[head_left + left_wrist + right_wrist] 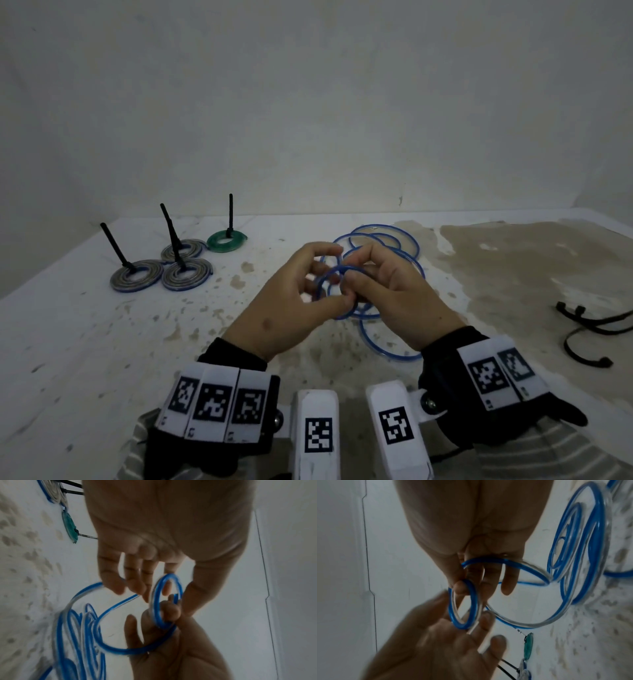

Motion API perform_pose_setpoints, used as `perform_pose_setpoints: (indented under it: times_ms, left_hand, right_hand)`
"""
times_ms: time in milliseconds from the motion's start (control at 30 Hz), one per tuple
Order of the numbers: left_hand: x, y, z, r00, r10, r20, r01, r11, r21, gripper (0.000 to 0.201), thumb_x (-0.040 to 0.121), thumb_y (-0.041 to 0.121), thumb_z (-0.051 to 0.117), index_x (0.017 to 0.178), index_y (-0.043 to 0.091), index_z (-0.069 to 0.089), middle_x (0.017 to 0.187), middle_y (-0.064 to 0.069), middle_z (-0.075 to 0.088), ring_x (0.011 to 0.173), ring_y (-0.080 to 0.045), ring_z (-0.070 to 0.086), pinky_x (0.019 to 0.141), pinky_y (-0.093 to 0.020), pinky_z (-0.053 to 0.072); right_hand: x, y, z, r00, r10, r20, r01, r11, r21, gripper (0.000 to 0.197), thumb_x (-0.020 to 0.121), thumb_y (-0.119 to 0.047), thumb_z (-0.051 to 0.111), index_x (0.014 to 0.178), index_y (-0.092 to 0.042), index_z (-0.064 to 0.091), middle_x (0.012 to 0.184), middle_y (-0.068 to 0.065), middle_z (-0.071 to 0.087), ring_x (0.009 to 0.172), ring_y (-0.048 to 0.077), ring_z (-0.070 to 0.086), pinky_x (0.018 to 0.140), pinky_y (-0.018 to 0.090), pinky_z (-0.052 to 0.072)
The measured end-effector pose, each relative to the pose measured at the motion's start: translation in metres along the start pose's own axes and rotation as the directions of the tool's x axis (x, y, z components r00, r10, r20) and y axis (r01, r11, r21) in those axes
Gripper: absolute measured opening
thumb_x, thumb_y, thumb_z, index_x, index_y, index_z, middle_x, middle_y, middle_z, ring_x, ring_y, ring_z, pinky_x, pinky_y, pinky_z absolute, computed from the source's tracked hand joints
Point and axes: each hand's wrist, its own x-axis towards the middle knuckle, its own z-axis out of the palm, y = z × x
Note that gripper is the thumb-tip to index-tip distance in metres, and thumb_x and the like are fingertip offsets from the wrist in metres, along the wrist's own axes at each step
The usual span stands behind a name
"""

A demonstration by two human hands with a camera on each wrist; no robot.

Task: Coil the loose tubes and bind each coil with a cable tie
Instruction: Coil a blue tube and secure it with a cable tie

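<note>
Nearest, above the stained tabletop, the left hand and right hand meet, fingers of both pinching a small loop of the blue tube. The tube's slack loops lie on the tabletop just beyond the hands. Farther left of the tube sit four bound coils, black cable ties upright

A plain pale wall fills the whole back of the room, grey-white and faintly mottled, lit dimly and evenly. Below it runs a white table, its top flecked with small brownish spots, and on the right side spreads a large tan stain (it looks damp or worn, hard to say which). A thin seam runs down the wall.
</note>
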Motion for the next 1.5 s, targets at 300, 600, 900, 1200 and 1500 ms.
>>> perform_pose_setpoints:
  times_ms: [300,600,900,1200,1500]
  left_hand:
    - [-0.003,0.007,-0.009,0.995,0.069,-0.067,-0.067,0.997,0.028,0.025,0.073,0.004,0.072,0.086,0.024,0.068,0.059,0.012,0.068,0.059,0.000,0.064,0.060,-0.011,0.049]
    - [-0.006,0.011,-0.009,0.989,-0.067,0.128,0.023,0.949,0.313,0.016,0.076,0.015,0.071,0.091,0.022,0.073,0.069,-0.006,0.071,0.055,-0.005,0.062,0.055,-0.014,0.047]
    - [-0.006,0.007,-0.007,0.997,-0.053,-0.057,0.065,0.972,0.228,0.010,0.080,0.013,0.068,0.076,0.020,0.073,0.066,-0.005,0.072,0.060,-0.012,0.068,0.060,-0.027,0.058]
    - [-0.007,0.011,-0.003,0.988,-0.156,-0.017,0.156,0.988,-0.017,0.014,0.085,0.006,0.061,0.085,0.018,0.070,0.081,-0.009,0.073,0.075,-0.014,0.068,0.061,-0.020,0.055]
    - [-0.009,0.021,-0.009,0.988,-0.131,0.078,0.117,0.979,0.169,0.013,0.078,0.011,0.069,0.081,0.023,0.074,0.070,-0.006,0.072,0.061,-0.007,0.064,0.053,-0.013,0.047]
  right_hand:
    - [-0.003,0.000,0.008,0.993,0.092,0.071,-0.077,0.979,-0.188,0.014,0.093,-0.008,0.048,0.090,-0.018,0.040,0.064,-0.005,0.056,0.060,0.005,0.049,0.067,0.026,0.040]
    - [-0.005,-0.002,0.011,0.986,0.124,0.112,-0.079,0.937,-0.341,0.023,0.089,-0.002,0.046,0.088,-0.025,0.040,0.071,-0.001,0.060,0.069,0.013,0.056,0.076,0.041,0.049]
    - [-0.003,-0.004,-0.002,0.998,0.006,0.070,0.018,0.943,-0.332,0.005,0.087,-0.007,0.058,0.088,-0.012,0.056,0.082,0.009,0.068,0.077,0.017,0.066,0.075,0.032,0.055]
    - [-0.002,-0.006,-0.013,0.996,-0.074,0.057,0.086,0.964,-0.253,0.014,0.088,-0.002,0.055,0.084,-0.013,0.063,0.058,-0.007,0.063,0.057,0.007,0.058,0.061,0.017,0.048]
    - [-0.005,-0.010,-0.011,0.989,-0.093,0.111,0.132,0.896,-0.425,0.009,0.087,-0.007,0.059,0.089,-0.009,0.068,0.066,0.001,0.065,0.061,0.011,0.062,0.065,0.027,0.054]
